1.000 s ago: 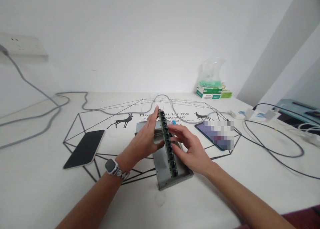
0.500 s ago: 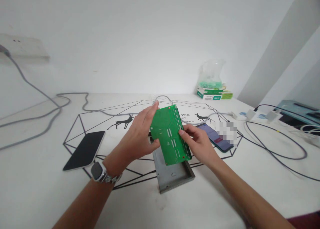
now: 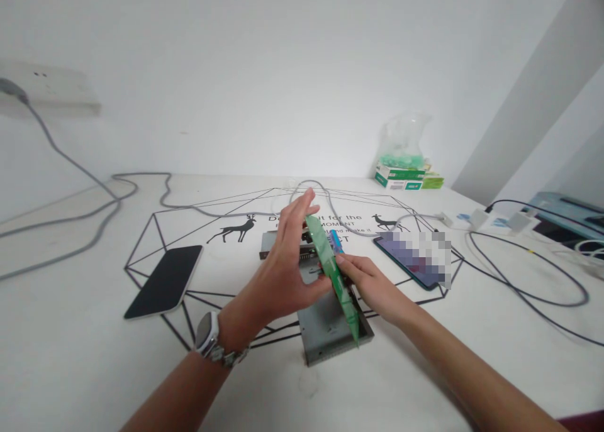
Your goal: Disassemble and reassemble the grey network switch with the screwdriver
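Note:
My right hand (image 3: 372,284) pinches the right side of a green circuit board (image 3: 330,262), thumb on its near face. The board is tilted steeply, almost edge-on, with blue and dark parts showing behind it. Close against its left side is my left hand (image 3: 287,262), fingers stretched up and thumb apart. Its fingertips are by the board's upper corner and its thumb by the face; I cannot tell how firmly they touch. Below the board lies a shallow grey metal case (image 3: 325,328), partly hidden by the board and my left hand.
A dark-screened tablet or phone (image 3: 165,281) lies left, another phone (image 3: 410,262) right. Grey cable (image 3: 198,212) runs along the back. White power adapters (image 3: 491,219) and black cable (image 3: 533,300) are at the right. A plastic bag (image 3: 403,143) sits on boxes (image 3: 401,175) by the wall.
The board has turned from facing me broadly to nearly edge-on. My left hand has shifted slightly right with it. More of the metal case and the parts behind the board now show.

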The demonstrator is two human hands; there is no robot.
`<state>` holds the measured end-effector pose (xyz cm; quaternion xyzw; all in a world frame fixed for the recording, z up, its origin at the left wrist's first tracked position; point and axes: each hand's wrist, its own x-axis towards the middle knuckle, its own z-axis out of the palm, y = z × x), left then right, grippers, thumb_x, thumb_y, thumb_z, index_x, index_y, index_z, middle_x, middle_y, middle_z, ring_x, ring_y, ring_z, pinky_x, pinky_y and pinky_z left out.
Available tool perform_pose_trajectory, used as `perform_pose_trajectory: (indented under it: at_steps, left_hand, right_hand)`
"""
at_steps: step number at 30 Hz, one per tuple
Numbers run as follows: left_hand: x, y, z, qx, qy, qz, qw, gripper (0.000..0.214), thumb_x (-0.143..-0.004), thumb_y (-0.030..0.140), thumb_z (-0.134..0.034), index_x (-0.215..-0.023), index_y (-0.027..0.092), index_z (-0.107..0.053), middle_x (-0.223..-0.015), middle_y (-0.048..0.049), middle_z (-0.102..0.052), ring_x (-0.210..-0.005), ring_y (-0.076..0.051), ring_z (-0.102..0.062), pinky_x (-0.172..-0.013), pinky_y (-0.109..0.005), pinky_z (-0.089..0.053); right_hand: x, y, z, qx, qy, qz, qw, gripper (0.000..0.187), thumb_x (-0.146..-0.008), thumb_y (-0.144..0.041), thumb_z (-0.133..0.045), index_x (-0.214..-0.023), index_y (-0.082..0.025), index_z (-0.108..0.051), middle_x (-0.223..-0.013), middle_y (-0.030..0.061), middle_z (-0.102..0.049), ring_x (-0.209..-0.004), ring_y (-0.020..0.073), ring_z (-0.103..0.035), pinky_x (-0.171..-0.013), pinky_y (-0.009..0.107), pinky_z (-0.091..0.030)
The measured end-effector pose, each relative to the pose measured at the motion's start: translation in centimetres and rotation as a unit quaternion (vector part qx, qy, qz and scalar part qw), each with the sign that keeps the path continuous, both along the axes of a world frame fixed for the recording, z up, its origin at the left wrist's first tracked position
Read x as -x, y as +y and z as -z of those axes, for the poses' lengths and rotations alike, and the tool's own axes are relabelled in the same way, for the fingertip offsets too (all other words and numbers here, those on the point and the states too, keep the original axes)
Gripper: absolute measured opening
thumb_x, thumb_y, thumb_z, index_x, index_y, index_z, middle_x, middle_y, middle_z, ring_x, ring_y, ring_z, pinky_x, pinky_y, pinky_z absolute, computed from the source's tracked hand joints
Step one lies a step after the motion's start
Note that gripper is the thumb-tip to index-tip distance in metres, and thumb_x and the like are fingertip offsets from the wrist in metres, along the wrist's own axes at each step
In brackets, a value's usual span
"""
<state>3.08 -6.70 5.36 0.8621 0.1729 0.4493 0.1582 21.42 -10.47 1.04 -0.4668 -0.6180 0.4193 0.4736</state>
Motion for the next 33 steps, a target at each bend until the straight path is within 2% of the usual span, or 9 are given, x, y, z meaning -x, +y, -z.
perform_pose_trajectory:
  at_steps: [2,5,11,14,18,21,24,29,33]
  left_hand:
    - [-0.6,-0.3,0.5,0.017,-0.016,0.008,1.0,0.108,-0.074,0.01,-0.067,-0.158,0.031,-0.002,-0.162,-0.0134,-0.017,-0.144,-0.039,-0.031,-0.117,-0.059,-0.034]
    - [-1.3,-0.5,1.1,0.027,-0.009,0.016,0.999,0.105,-0.075,0.009,-0.064,-0.158,0.027,-0.002,-0.159,-0.0146,-0.025,-0.144,-0.038,-0.031,-0.119,-0.059,-0.032]
    - [-1.3,-0.4,1.4,0.043,0.011,0.004,0.999,0.097,-0.078,0.011,-0.063,-0.158,0.025,-0.008,-0.154,-0.0146,-0.035,-0.141,-0.035,-0.037,-0.12,-0.058,-0.034]
    - [-1.1,-0.3,1.5,0.039,0.012,0.002,0.999,0.094,-0.08,0.012,-0.063,-0.157,0.024,-0.012,-0.154,-0.0148,-0.035,-0.142,-0.035,-0.036,-0.121,-0.057,-0.032]
    - [-0.9,0.2,1.8,0.045,0.008,-0.026,0.999,0.087,-0.082,0.018,-0.066,-0.155,0.023,-0.018,-0.156,-0.0154,-0.031,-0.145,-0.035,-0.031,-0.121,-0.059,-0.03]
    - [-0.7,1.0,1.9,0.072,0.005,-0.04,0.997,0.08,-0.083,0.02,-0.067,-0.152,0.02,-0.026,-0.155,-0.0171,-0.033,-0.145,-0.035,-0.031,-0.118,-0.058,-0.034]
    - [-0.2,1.8,1.6,0.143,-0.015,-0.027,0.989,0.069,-0.083,0.017,-0.064,-0.146,0.017,-0.035,-0.149,-0.0182,-0.042,-0.136,-0.033,-0.045,-0.111,-0.052,-0.043]
    - [0.7,2.9,1.0,0.24,-0.014,-0.002,0.971,0.043,-0.082,0.018,-0.063,-0.124,0.016,-0.053,-0.122,-0.0126,-0.063,-0.107,-0.026,-0.064,-0.093,-0.043,-0.056]
    - [1.3,3.4,1.3,0.254,0.013,-0.015,0.967,0.066,-0.08,0.024,-0.07,-0.139,0.017,-0.04,-0.122,-0.014,-0.063,-0.102,-0.024,-0.065,-0.087,-0.041,-0.057]
  right_hand:
    - [0.5,-0.5,-0.2,0.054,0.056,-0.029,0.997,0.033,-0.09,-0.049,-0.057,-0.077,-0.018,-0.063,-0.078,0.0012,-0.067,-0.071,0.0164,-0.059,-0.069,0.03,-0.047]
    - [1.5,-1.2,-0.1,0.146,0.142,-0.052,0.978,0.029,-0.08,-0.047,-0.068,-0.077,-0.019,-0.064,-0.066,0.0004,-0.066,-0.059,0.0162,-0.059,-0.06,0.03,-0.049]
    - [2.7,-1.6,0.1,0.246,0.234,-0.036,0.94,0.034,-0.071,-0.047,-0.075,-0.081,-0.016,-0.065,-0.06,0.0022,-0.067,-0.053,0.0175,-0.063,-0.06,0.033,-0.054]
    - [2.8,-1.6,-0.1,0.263,0.246,-0.017,0.933,0.033,-0.07,-0.044,-0.076,-0.083,-0.016,-0.065,-0.062,0.0027,-0.069,-0.055,0.0182,-0.065,-0.063,0.034,-0.055]
    - [2.6,-1.2,0.0,0.245,0.272,0.008,0.931,0.03,-0.073,-0.039,-0.075,-0.092,-0.017,-0.066,-0.064,0.0013,-0.068,-0.058,0.0184,-0.066,-0.063,0.032,-0.053]
    - [1.8,-0.7,0.0,0.19,0.272,0.022,0.943,0.029,-0.076,-0.041,-0.073,-0.095,-0.02,-0.065,-0.071,-0.0002,-0.068,-0.063,0.016,-0.064,-0.061,0.028,-0.05]
    - [0.9,-0.1,-0.2,0.136,0.235,0.038,0.962,0.032,-0.077,-0.047,-0.074,-0.091,-0.021,-0.062,-0.077,-0.0015,-0.065,-0.067,0.0136,-0.06,-0.058,0.024,-0.045]
    - [-0.2,0.3,-0.5,0.096,0.209,0.086,0.969,0.042,-0.074,-0.054,-0.076,-0.095,-0.022,-0.058,-0.082,-0.0014,-0.064,-0.065,0.0125,-0.055,-0.055,0.023,-0.042]
    - [-0.5,0.4,-0.5,0.041,0.21,0.134,0.968,0.041,-0.073,-0.052,-0.077,-0.092,-0.022,-0.056,-0.072,-0.0048,-0.055,-0.058,0.0103,-0.049,-0.05,0.021,-0.038]
